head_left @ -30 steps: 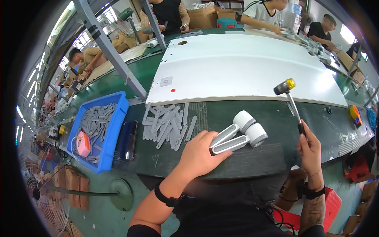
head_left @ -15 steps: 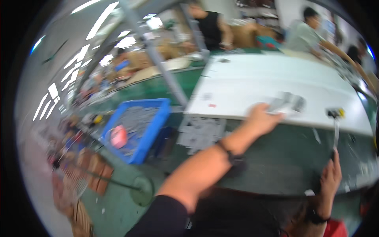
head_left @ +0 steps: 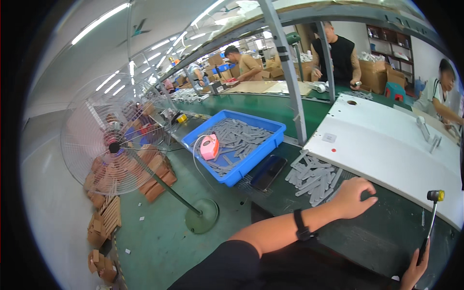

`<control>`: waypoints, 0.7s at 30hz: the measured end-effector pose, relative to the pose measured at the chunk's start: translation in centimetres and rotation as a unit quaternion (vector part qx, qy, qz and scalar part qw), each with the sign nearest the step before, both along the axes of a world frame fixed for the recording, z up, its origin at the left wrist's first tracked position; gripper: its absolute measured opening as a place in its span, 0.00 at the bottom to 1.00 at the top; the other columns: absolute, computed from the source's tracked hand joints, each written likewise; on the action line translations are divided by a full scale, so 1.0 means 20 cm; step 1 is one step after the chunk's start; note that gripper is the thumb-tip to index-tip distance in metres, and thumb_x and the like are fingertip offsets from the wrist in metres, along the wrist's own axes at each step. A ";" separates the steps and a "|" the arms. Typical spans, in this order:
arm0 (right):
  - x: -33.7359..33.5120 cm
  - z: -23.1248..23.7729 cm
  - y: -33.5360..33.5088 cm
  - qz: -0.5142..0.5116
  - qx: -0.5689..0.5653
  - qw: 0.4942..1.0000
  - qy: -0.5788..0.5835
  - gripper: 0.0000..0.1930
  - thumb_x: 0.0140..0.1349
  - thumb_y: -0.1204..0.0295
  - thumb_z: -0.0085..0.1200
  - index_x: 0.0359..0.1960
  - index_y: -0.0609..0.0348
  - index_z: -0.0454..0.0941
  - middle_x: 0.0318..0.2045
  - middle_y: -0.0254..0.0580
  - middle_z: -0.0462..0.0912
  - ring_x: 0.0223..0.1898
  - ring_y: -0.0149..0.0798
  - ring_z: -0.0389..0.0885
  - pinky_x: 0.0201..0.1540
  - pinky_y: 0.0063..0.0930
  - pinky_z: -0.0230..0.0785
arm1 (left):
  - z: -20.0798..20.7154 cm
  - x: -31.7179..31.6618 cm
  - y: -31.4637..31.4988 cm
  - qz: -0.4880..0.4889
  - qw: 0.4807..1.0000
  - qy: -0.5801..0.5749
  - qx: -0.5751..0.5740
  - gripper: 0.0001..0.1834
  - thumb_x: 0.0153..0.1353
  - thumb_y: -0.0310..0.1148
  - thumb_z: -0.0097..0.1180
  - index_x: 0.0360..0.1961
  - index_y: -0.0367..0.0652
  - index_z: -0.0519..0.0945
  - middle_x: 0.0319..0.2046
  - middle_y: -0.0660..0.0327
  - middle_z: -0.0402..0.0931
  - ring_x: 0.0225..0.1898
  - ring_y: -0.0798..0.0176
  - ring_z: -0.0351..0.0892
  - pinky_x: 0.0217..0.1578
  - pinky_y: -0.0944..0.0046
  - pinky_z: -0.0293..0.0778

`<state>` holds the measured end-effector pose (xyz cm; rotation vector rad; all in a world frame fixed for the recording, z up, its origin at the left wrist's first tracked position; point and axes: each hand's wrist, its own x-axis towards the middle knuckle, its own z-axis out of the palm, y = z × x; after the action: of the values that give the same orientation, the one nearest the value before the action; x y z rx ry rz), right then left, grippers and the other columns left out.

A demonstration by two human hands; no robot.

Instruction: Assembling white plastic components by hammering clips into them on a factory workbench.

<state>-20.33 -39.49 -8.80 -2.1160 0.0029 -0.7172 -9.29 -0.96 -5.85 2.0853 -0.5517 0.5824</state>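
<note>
My left hand (head_left: 355,197) hovers over the dark table, fingers curled with a gap between thumb and fingertips and nothing in it. Beside it lies a loose pile of flat grey strips (head_left: 311,179). At the lower right my right hand (head_left: 416,271) is closed around the black handle of a small mallet (head_left: 432,212), whose yellow and black head points up. A large white board (head_left: 377,140) lies on the table beyond both hands. Two grey-white fittings, one a bracket (head_left: 436,143) and one a longer piece (head_left: 423,128), rest on its right part.
A blue tray (head_left: 229,176) holds many grey strips and a pink device (head_left: 209,147) with a cord. Between tray and pile lies a dark phone-like slab (head_left: 269,172). Metal posts (head_left: 285,67) rise behind. A floor fan (head_left: 114,147) and cartons stand left. Several people work across the table.
My left hand has drawn back from the white board, where a grey fitting was at its fingertips, to beside the strips. The view has swung left. My right hand still holds the mallet.
</note>
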 end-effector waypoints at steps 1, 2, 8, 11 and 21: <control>0.00 0.01 0.00 0.004 0.000 1.000 -0.005 0.24 0.78 0.63 0.66 0.69 0.66 0.83 0.63 0.58 0.89 0.64 0.51 0.87 0.68 0.41 0.76 | -0.01 -0.04 0.10 0.016 1.000 -0.001 0.024 0.10 0.67 0.39 0.73 0.39 0.46 0.86 0.38 0.60 0.84 0.47 0.48 0.82 0.52 0.50 0.75; -0.01 0.00 -0.01 -0.010 -0.005 1.000 0.018 0.25 0.78 0.63 0.66 0.69 0.67 0.83 0.63 0.58 0.89 0.64 0.50 0.88 0.67 0.41 0.76 | -0.02 -0.09 0.18 0.022 0.999 -0.005 0.024 0.10 0.67 0.39 0.73 0.39 0.46 0.86 0.38 0.60 0.84 0.47 0.48 0.82 0.52 0.50 0.75; -0.03 -0.04 -0.01 -0.066 -0.081 0.994 -0.025 0.22 0.75 0.64 0.69 0.62 0.69 0.87 0.56 0.61 0.91 0.56 0.56 0.92 0.60 0.44 0.82 | -0.20 -0.26 0.38 0.091 0.993 -0.062 0.044 0.07 0.65 0.33 0.72 0.33 0.49 0.84 0.33 0.66 0.82 0.47 0.55 0.81 0.53 0.51 0.65; -0.04 -0.06 0.00 -0.061 -0.145 0.985 -0.070 0.21 0.74 0.64 0.70 0.62 0.64 0.89 0.54 0.59 0.93 0.52 0.53 0.94 0.57 0.43 0.83 | -0.17 -0.27 0.36 0.089 0.992 -0.085 0.041 0.07 0.65 0.33 0.72 0.31 0.49 0.84 0.33 0.66 0.82 0.46 0.55 0.82 0.52 0.50 0.66; -0.09 0.05 0.13 -0.006 -0.320 0.947 -0.016 0.26 0.63 0.58 0.77 0.62 0.52 0.91 0.49 0.55 0.94 0.46 0.57 0.93 0.50 0.45 0.84 | -0.20 -0.26 0.41 0.086 0.995 -0.042 -0.025 0.09 0.65 0.32 0.71 0.30 0.46 0.81 0.32 0.63 0.83 0.41 0.51 0.82 0.47 0.51 0.71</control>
<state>-22.14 -36.80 -7.82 -2.7198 -0.2690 -0.8364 -14.56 7.21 -9.81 2.0815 -0.4019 0.7783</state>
